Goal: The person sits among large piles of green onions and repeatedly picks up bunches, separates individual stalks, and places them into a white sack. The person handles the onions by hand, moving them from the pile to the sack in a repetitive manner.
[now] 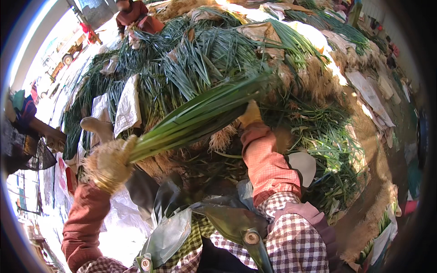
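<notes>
My left hand (111, 162), in a yellowish work glove, grips the root end of a bunch of long green leafy stalks (191, 119), which look like green onions or leeks. Pale fibrous roots stick out past its wrist side. The bunch slants up to the right, its leaf tips blurred. Beneath its leafy part is my right hand (251, 114), gloved too; its fingers are partly hidden, and whether it holds the leaves I cannot tell. Just below that hand hangs a tuft of pale roots (222, 137). A large pile of green stalks (205, 51) rises beyond both hands.
White woven sacks (129, 105) lie against the pile at the left. Loose leaves (331, 153) cover the ground at the right. A person in dark red (136, 17) is behind the pile; another person's gloved hand (54, 140) shows at the far left. More rooted bundles (379, 228) lie lower right.
</notes>
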The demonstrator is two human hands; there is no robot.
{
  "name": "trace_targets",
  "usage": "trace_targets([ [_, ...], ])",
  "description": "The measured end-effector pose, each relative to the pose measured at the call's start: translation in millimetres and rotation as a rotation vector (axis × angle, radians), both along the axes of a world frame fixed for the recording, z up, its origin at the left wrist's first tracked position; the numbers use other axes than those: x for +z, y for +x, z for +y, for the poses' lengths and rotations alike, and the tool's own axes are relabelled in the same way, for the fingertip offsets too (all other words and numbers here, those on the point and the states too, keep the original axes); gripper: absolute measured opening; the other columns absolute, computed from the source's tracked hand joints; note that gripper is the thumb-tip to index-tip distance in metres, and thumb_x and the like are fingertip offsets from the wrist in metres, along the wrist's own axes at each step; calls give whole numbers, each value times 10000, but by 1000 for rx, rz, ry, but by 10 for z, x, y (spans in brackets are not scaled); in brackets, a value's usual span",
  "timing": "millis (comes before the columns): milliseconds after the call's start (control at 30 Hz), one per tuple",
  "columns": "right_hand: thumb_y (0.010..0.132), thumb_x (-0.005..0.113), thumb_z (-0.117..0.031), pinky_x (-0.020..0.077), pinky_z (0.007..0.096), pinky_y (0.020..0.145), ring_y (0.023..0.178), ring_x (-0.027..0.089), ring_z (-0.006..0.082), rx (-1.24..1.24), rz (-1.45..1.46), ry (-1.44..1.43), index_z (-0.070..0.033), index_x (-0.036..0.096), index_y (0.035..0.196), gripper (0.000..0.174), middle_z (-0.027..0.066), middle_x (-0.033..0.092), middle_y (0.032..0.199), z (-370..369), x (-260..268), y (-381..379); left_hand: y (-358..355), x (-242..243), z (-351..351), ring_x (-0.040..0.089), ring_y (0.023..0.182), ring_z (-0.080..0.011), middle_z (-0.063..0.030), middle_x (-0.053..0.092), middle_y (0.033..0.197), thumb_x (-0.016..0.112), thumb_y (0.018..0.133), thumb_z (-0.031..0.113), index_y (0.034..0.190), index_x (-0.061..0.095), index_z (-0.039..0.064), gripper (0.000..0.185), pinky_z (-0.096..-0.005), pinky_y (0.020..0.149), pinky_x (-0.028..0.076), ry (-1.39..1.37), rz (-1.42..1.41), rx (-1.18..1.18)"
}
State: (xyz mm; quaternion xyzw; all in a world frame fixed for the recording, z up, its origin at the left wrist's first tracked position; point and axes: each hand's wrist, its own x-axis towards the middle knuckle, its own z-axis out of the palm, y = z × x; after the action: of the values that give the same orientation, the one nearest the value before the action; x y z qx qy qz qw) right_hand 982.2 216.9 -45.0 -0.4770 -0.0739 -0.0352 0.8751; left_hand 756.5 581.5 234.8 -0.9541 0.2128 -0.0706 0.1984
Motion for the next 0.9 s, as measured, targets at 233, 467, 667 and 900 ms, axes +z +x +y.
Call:
trace_targets([
  [233,960,414,-227,397,450,976,946,574,252,-206,170,-304,-31,586,1154,324,72,624,1074,-337,-180,96,60,639,1361,569,885,-294,-89,595,941,634,688,14,1261,532,163,600,-422,762,444,104,-476,67],
  [467,908,376,-198,247,292,420,462,324,122,489,437,351,-205,350,624,286,-62,295,519,-861,-413,269,-1729,1085,3767,636,765,-460,-259,656,867,536,881,289,1438,281,241,614,-513,660,507,-78,-778,984],
  [667,985,415,-249,185,258,341,361,178,115,-205,925,59,-120,513,648,374,-42,227,451,-884,-438,60,-3319,212,3947,656,815,-397,-230,666,895,582,792,325,1198,524,65,485,-466,708,520,-148,-845,1546],
  [900,974,448,-236,168,242,343,380,165,101,-179,954,-314,-140,503,680,314,-47,227,480,-22,-85,-168,-3997,-2543,2959,633,968,-358,-248,616,1068,653,676,184,1190,475,-84,606,-381,873,486,-906,-809,2234],
])
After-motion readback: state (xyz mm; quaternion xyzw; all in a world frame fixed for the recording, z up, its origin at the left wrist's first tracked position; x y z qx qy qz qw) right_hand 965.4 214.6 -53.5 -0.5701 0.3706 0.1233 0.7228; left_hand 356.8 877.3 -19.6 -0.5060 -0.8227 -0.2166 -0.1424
